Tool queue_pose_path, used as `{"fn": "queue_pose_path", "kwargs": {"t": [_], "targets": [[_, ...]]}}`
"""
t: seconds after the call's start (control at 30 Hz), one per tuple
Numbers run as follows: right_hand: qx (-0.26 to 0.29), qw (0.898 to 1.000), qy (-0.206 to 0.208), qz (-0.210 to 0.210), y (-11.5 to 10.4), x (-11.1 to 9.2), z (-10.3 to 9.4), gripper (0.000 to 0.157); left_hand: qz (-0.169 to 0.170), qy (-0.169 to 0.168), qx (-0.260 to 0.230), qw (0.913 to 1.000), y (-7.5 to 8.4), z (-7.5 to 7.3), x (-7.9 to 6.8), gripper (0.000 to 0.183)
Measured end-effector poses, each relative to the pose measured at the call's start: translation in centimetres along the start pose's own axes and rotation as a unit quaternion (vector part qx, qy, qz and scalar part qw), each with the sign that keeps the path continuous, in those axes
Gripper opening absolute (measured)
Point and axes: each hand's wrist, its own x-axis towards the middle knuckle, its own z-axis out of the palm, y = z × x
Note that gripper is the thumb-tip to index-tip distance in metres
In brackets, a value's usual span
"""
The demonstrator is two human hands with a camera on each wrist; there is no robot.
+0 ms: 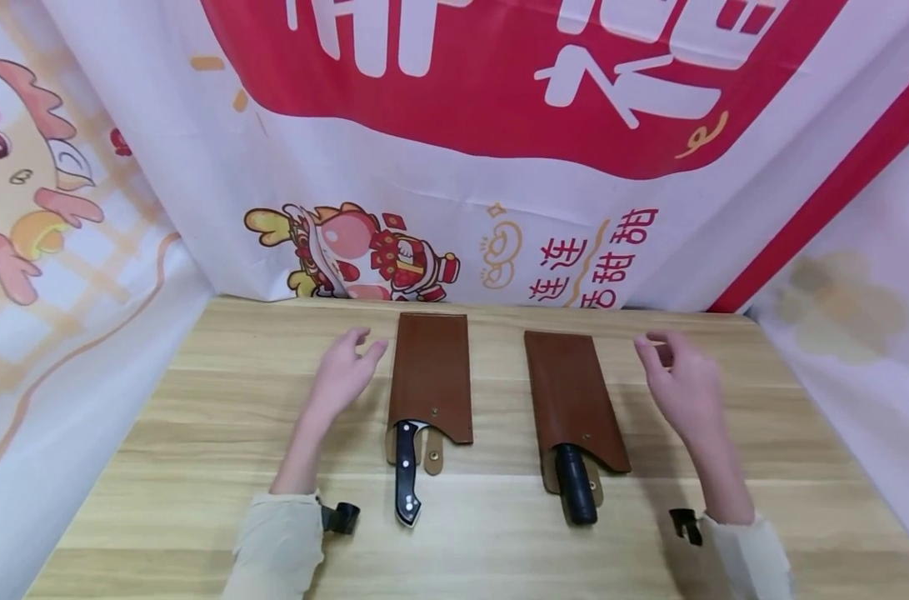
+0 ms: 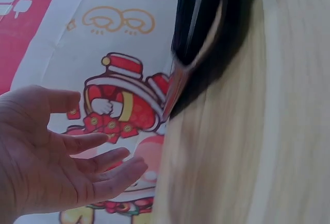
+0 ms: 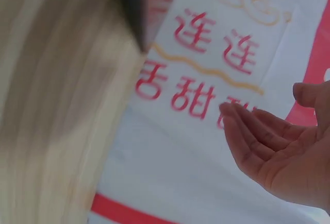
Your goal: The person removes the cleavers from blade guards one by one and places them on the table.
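Observation:
Two brown leather knife sheaths lie side by side on the wooden table. From the left sheath [image 1: 432, 367] sticks a black knife handle [image 1: 406, 475] with silver rivets, pointing toward me. The right sheath [image 1: 574, 387] lies slightly slanted, with a plain black rounded handle [image 1: 576, 487] coming out of its near end. My left hand [image 1: 347, 371] hovers just left of the left sheath, fingers loosely bent and holding nothing. To the right of the right sheath is my right hand [image 1: 681, 379], also holding nothing, fingers relaxed. Both blades are hidden inside the leather.
A light wooden table [image 1: 491, 533] carries both sheaths. Behind it hangs a white and red printed cloth [image 1: 439, 183], with more cloth at the left and right sides. Dark wrist straps [image 1: 342, 518] sit at the sleeve cuffs.

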Motion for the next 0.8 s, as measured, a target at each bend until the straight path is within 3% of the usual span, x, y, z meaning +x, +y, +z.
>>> {"fn": "queue_pose_path", "kwargs": {"t": [0.13,0.33,0.8], "targets": [[0.047,0.999,0.001,-0.006,-1.8,-0.3,0.7,0.042,-0.017,-0.008,-0.033,0.9993,-0.1,1.1,0.5,0.061],[0.098,0.995,-0.034,0.005,-3.8,-0.7,2.1,0.045,-0.04,-0.034,-0.057,0.997,0.3,1.5,0.5,0.061],[0.194,0.976,-0.101,0.021,-8.4,-1.3,5.2,0.038,-0.087,-0.074,-0.167,0.9794,0.3,2.4,0.4,0.062]]}}
